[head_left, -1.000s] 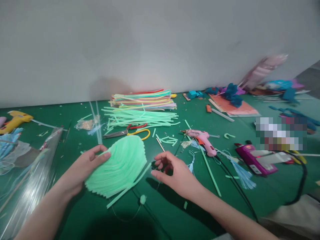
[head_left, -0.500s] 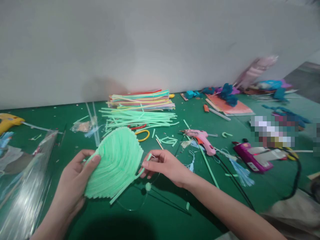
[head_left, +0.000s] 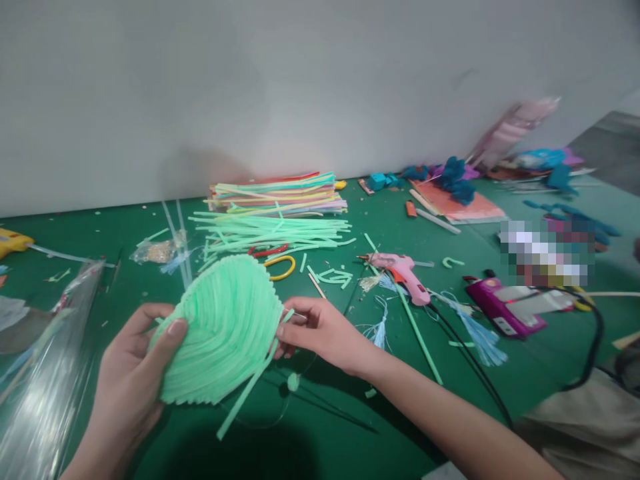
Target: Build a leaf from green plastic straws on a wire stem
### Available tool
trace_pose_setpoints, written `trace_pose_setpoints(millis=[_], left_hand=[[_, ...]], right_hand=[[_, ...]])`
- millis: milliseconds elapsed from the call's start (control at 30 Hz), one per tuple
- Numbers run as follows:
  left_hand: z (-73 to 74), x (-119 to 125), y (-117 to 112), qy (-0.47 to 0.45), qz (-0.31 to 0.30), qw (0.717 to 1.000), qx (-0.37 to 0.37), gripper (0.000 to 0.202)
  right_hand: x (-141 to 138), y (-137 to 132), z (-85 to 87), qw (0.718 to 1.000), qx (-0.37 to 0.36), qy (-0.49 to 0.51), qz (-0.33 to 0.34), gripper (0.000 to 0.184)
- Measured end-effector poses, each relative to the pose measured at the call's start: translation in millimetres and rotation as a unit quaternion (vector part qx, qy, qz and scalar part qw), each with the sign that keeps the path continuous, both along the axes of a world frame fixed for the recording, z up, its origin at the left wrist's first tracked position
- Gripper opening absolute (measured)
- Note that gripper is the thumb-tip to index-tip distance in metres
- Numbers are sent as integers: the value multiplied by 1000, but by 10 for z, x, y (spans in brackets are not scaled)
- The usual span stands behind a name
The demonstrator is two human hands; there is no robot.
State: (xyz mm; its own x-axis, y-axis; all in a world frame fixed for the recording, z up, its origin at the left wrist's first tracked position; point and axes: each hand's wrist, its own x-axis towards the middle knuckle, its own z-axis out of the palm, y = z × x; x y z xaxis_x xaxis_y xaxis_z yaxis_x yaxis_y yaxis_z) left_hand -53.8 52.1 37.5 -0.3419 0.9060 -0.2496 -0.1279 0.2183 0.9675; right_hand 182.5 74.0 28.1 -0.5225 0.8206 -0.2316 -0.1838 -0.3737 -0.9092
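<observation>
My left hand (head_left: pixel 127 373) grips the left edge of a light green leaf-shaped piece made of glued straws (head_left: pixel 223 330), thumb on its front, lifted off the green table (head_left: pixel 350 413). My right hand (head_left: pixel 320 330) pinches the piece's right edge near its long green straw stem (head_left: pixel 245 397). A thin clear thread with a small green bead (head_left: pixel 293 382) hangs below my right hand.
A pile of coloured straws (head_left: pixel 277 197) and loose green straws (head_left: pixel 270 233) lie behind. Scissors with red and yellow handles (head_left: pixel 275 261), a pink glue gun (head_left: pixel 403 270), blue tassels (head_left: pixel 477 337), a purple device (head_left: pixel 505 307) and clear plastic wrap (head_left: pixel 45 373) surround the work.
Both hands lifted the green straw piece off the table and tilted it up. My right hand moved left from the table and took hold of its right edge.
</observation>
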Motion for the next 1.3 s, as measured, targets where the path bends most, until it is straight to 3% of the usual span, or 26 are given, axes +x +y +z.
trace_pose_setpoints(millis=[167, 467, 633, 733, 767, 833, 867, 900, 933, 1000, 1033, 1067, 1167, 1300], left_hand=[[33, 50, -18, 0, -30, 1000, -7, 48], [-35, 16, 2, 4, -22, 1000, -15, 54], [-49, 31, 46, -24, 2, 999, -40, 52], [-53, 19, 74, -37, 49, 998, -25, 51], [-57, 12, 80, -36, 68, 997, -16, 51], [-67, 0, 89, -34, 103, 994, 5, 46], [-71, -1, 91, -34, 119, 992, 15, 42], [-73, 3, 91, -35, 130, 991, 25, 38], [-73, 11, 89, -37, 138, 989, 33, 33], [-61, 41, 76, -46, 146, 987, 50, 24], [-47, 63, 64, -52, 152, 985, 58, 20], [-27, 88, 48, -58, 158, 983, 66, 18], [61, 186, -22, -68, 172, 979, 82, 23], [170, 305, -149, -15, 136, 989, 61, 20]], right_hand=[[-22, -14, -25, 999, 27, -14, 11, 23], [-33, -28, -8, 998, -12, -62, 26, 25], [76, 13, -24, 998, 12, -56, -8, 38], [209, 20, 29, 984, 103, -84, -118, 43], [250, 2, 73, 965, 152, -110, -183, 39], [302, -72, 190, 901, 239, -170, -321, 27], [306, -124, 250, 880, 256, -178, -357, 21], [292, -181, 301, 891, 242, -172, -344, 14], [260, -236, 337, 924, 202, -152, -287, 16], [157, -324, 349, 985, 85, -108, -101, 30], [93, -349, 328, 994, 29, -102, -21, 36], [29, -360, 294, 995, -8, -103, 16, 41], [-135, -332, 190, 991, -63, -112, -45, 57], [-278, -246, 160, 979, -134, -17, -153, 82]])
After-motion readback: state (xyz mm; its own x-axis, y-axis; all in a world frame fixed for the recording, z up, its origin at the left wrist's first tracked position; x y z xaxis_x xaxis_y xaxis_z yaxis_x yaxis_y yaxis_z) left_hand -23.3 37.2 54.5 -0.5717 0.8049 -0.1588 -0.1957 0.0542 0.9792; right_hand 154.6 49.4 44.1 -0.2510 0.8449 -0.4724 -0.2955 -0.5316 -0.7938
